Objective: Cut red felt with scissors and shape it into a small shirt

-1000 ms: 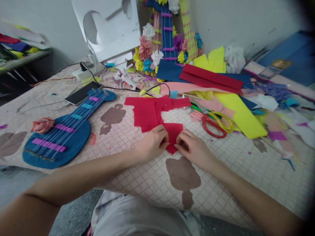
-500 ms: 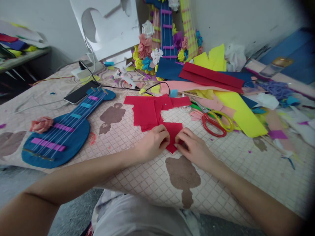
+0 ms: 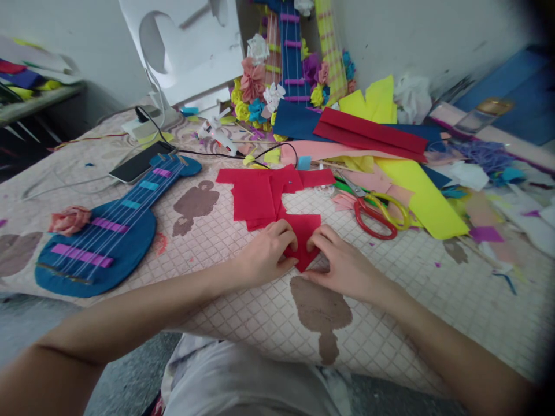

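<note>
A red fabric piece (image 3: 307, 230) lies on the table in front of me, its near end folded to a point facing me. My left hand (image 3: 274, 248) bends its fingers over the left side of the fold, thumb close to the tip. On the right edge, the curled fingers of my right hand (image 3: 336, 254) press the fabric, while its thumb sits a little apart, below the point. Just beyond my left hand is a loose stack of red fabric squares (image 3: 255, 198), overlapping a red strip (image 3: 318, 178).
Scissors (image 3: 377, 222) with red and yellow handles lie right of the fabric. A blue toy guitar (image 3: 130, 231) is at left, near a phone (image 3: 136, 163) and a glue gun (image 3: 219, 136). Coloured sheets (image 3: 427, 199) and scraps cover the right. Paper flowers (image 3: 254, 78) stand behind.
Both hands have shifted slightly on the red fabric piece. My right thumb has moved off the fabric, down and left, and more of the folded point shows between the hands.
</note>
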Demonstrator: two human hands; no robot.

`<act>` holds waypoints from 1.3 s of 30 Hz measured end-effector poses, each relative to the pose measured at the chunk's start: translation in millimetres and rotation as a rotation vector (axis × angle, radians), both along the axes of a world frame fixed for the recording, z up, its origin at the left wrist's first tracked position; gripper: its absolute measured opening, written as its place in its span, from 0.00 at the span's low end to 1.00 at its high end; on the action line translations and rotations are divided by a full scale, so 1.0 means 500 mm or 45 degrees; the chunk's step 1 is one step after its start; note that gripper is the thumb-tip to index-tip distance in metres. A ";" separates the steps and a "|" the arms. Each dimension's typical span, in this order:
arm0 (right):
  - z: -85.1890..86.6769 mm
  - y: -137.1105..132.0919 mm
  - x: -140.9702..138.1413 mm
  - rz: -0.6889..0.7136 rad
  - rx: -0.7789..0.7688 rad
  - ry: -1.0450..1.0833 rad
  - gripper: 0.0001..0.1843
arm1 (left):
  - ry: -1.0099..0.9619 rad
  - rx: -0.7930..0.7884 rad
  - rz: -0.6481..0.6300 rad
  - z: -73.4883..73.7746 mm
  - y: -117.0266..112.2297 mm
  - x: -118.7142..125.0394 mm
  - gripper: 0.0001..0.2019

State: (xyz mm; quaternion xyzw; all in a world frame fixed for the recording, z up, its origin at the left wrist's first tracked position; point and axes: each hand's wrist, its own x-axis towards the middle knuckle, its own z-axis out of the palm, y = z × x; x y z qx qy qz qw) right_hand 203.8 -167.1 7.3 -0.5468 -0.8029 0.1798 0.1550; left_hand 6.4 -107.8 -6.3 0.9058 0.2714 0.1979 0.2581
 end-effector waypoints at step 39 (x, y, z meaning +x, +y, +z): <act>-0.017 -0.002 -0.015 -0.108 0.026 -0.125 0.11 | 0.021 -0.039 -0.028 0.007 -0.006 0.011 0.05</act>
